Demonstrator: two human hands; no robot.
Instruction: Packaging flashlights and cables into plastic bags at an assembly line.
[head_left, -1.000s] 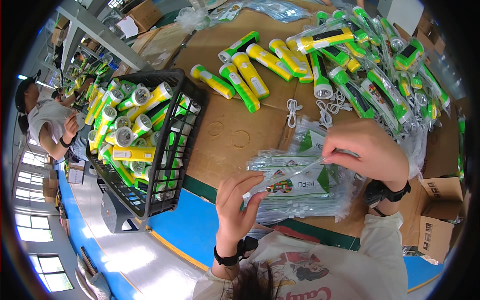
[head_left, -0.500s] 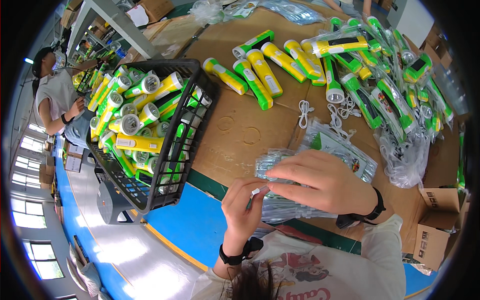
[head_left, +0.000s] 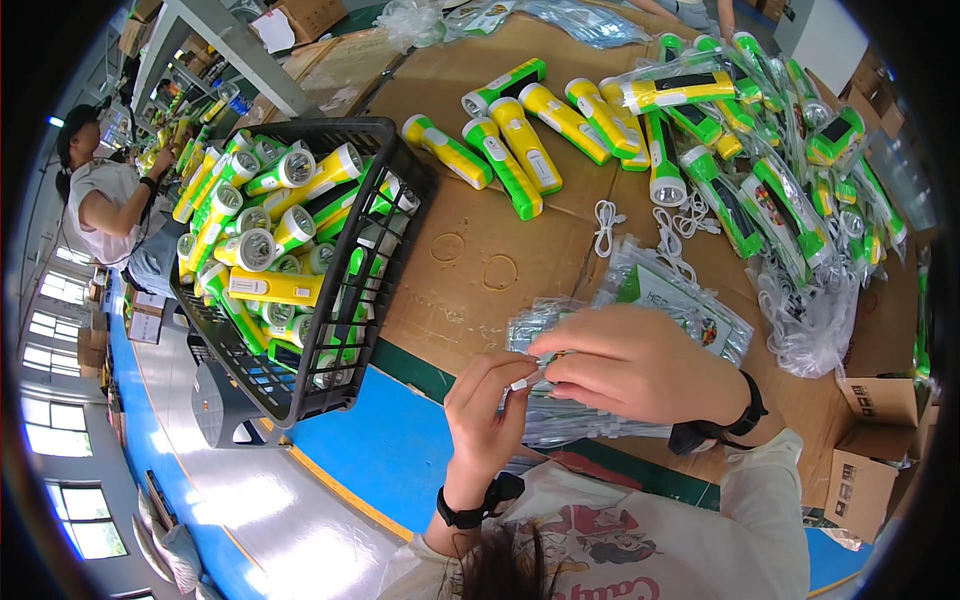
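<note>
My left hand [head_left: 483, 412] pinches a small white cable plug [head_left: 519, 384] between thumb and fingers. Close against it, my right hand [head_left: 635, 368] bends its fingers down toward the same spot. What its fingertips hold is hidden behind them. Under both hands lies a stack of clear plastic bags [head_left: 590, 425], some with green printed cards inside. Past the stack are coiled white cables [head_left: 606, 228] on the cardboard-covered table [head_left: 450, 290].
A black plastic basket [head_left: 345, 330] full of yellow-green flashlights [head_left: 275, 287] stands at the left. More flashlights [head_left: 527, 150] lie across the far side. Bagged flashlights [head_left: 790, 200] are heaped at the right, above an open carton [head_left: 872, 465]. A co-worker [head_left: 110, 205] is at far left.
My right fingers have curled in a little nearer my left fingertips. The co-worker's outstretched arm has drawn back in toward the body. The table things stay put.
</note>
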